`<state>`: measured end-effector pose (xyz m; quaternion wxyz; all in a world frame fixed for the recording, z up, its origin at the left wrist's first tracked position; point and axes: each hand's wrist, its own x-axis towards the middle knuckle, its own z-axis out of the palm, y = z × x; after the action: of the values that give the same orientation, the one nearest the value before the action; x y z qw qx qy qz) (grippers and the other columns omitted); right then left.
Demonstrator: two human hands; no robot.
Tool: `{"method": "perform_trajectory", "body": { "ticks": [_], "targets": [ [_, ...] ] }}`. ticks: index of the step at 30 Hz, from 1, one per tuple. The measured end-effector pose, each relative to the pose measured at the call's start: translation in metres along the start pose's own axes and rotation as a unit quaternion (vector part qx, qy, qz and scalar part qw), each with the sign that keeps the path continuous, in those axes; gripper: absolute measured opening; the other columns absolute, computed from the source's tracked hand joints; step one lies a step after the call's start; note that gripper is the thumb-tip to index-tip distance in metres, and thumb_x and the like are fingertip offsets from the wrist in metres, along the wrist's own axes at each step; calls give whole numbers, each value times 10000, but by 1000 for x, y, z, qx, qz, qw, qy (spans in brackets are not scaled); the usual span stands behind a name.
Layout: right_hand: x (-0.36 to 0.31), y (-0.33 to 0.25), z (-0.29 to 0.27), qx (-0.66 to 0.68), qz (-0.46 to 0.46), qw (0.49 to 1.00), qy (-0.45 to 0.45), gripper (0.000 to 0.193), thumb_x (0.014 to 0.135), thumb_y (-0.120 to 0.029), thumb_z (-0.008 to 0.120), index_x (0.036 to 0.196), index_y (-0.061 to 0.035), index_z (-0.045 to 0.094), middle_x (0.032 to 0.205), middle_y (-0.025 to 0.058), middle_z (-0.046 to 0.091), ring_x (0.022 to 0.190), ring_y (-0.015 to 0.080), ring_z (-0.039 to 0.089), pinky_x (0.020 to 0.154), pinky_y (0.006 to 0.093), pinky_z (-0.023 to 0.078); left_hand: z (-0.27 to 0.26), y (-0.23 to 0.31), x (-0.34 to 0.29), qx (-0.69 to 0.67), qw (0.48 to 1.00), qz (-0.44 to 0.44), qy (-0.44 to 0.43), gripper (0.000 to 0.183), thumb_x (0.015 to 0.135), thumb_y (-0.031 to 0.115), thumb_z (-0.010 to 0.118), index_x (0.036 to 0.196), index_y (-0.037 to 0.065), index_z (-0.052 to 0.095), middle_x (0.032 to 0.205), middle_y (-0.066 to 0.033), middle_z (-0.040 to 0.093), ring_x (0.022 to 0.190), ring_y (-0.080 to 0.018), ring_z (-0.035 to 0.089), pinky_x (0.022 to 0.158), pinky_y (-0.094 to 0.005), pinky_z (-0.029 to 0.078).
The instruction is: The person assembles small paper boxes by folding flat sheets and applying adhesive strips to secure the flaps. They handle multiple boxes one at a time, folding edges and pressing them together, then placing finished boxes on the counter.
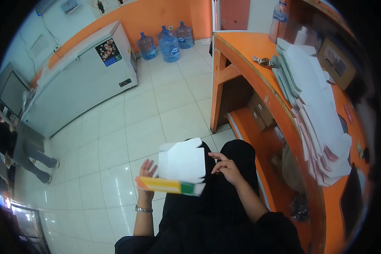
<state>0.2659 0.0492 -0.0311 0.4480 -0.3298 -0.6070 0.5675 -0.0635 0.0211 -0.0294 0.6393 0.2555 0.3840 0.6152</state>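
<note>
A partly unfolded cardboard carton (181, 162) lies over my lap, its plain white inside facing up. Along its near side runs a yellow, orange and green printed panel (163, 185). My left hand (147, 169) is at the carton's left edge, fingers apart and pointing up; the printed panel crosses in front of its palm, so I cannot see how firmly it touches. A metal watch band circles that wrist. Just right of the carton, my right hand (225, 166) hovers above my thigh with fingers loosely spread, index finger toward the white flap, holding nothing.
On my right curves an orange counter (236, 41) bearing stacks of folded paper sheets (312, 89) and a plastic bottle (278, 21). Its shelf holds cardboard boxes (261, 111). A white chest freezer (80, 76), several water jugs (169, 47) and another person (29, 152) are farther off.
</note>
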Motion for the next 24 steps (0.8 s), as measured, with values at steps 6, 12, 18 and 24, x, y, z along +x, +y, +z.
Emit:
{"method": "perform_trajectory", "body": {
  "ticks": [6, 12, 18, 24],
  "targets": [
    [6, 5, 19, 17, 55, 995, 86, 329, 858, 24, 564, 1181, -40, 581, 1405, 115, 386, 1225, 209, 461, 1005, 332, 402, 9, -10, -14, 153, 981, -1, -118, 656, 779, -33, 551, 1402, 41, 359, 1528, -121, 224, 1230, -247, 482, 984, -353, 450],
    [6, 14, 22, 67, 66, 988, 124, 455, 828, 80, 560, 1266, -27, 497, 1415, 119, 363, 1108, 180, 546, 910, 293, 479, 15, -17, -12, 155, 986, -5, -62, 646, 830, -10, 536, 1429, 60, 305, 1435, -136, 358, 1190, -215, 509, 915, -337, 495],
    [-4, 16, 28, 196, 93, 964, 151, 554, 840, 4, 577, 1357, -47, 383, 1242, 81, 513, 1130, 172, 525, 959, 325, 449, 15, -22, -24, 184, 972, -138, -48, 581, 889, 77, 543, 1411, 20, 296, 1217, -110, 572, 1062, -237, 606, 903, -413, 521],
    [-18, -1, 20, 318, 91, 933, 143, 411, 931, -95, 545, 1325, -78, 431, 1139, 57, 574, 1025, 148, 582, 855, 290, 504, 58, -6, -23, 385, 915, -98, -67, 333, 889, 85, 554, 1176, -83, 527, 1131, -161, 598, 1004, -256, 582, 894, -368, 487]
  ]
}}
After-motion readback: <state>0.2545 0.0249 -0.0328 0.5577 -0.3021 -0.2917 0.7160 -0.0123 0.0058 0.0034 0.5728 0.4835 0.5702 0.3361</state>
